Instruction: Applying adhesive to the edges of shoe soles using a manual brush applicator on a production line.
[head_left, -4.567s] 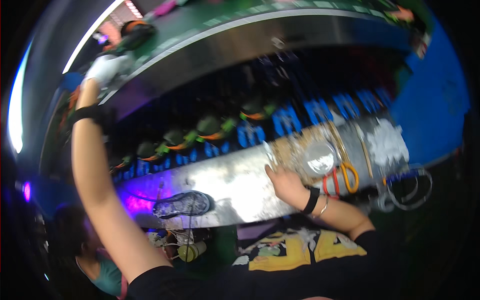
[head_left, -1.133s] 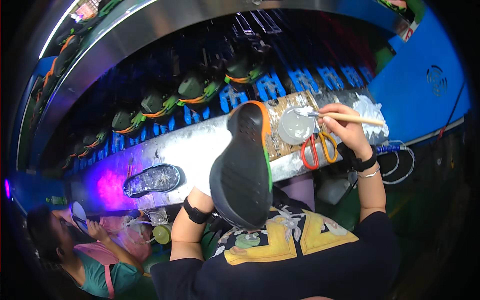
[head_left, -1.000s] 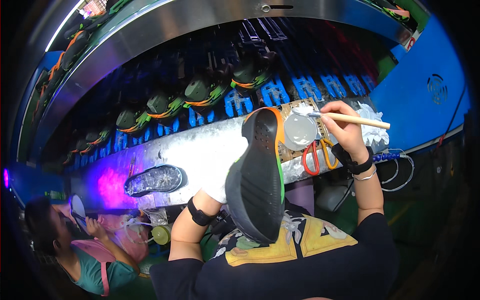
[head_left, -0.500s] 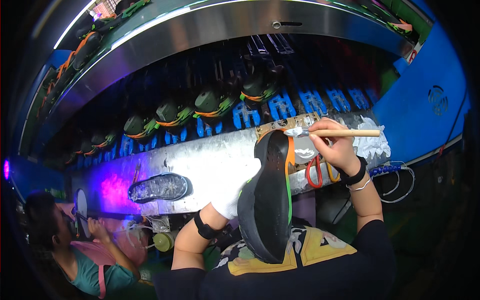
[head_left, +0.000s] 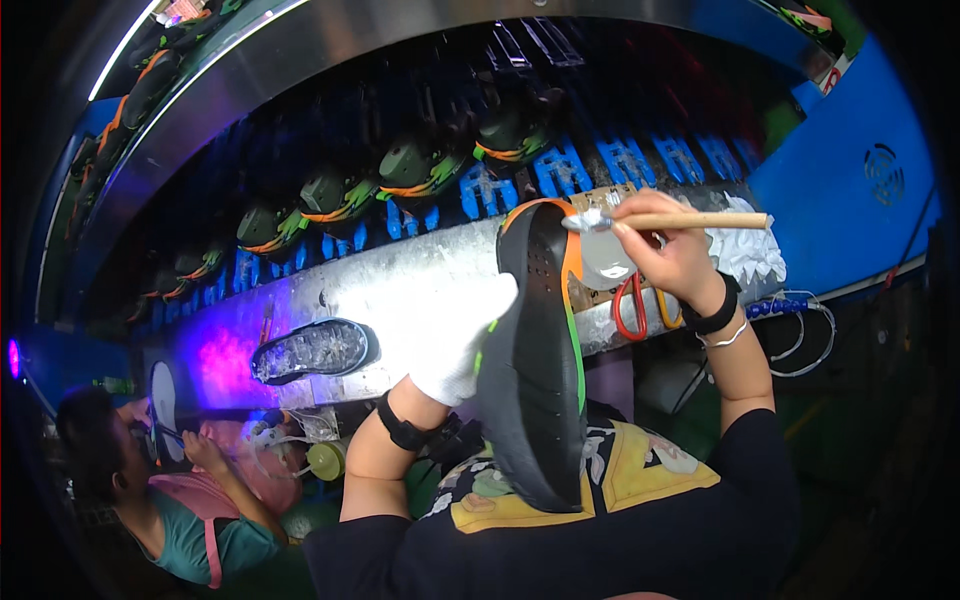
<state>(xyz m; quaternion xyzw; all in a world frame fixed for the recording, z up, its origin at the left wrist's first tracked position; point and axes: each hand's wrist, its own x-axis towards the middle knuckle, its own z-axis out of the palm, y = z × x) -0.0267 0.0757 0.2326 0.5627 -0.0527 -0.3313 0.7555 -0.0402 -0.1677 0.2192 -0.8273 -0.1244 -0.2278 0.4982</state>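
Pinching a wooden-handled brush between thumb and fingers, the right hand has its whitened bristles at the orange edge of a black shoe part; whether they touch, I cannot tell. That part is raised before the person's chest, its lower end nearer the body, in the closed grip of the white-gloved left hand, whose fingers are partly hidden. Beyond, on the worktop, a round tub sits beside red-handled scissors, with a dark sole farther left.
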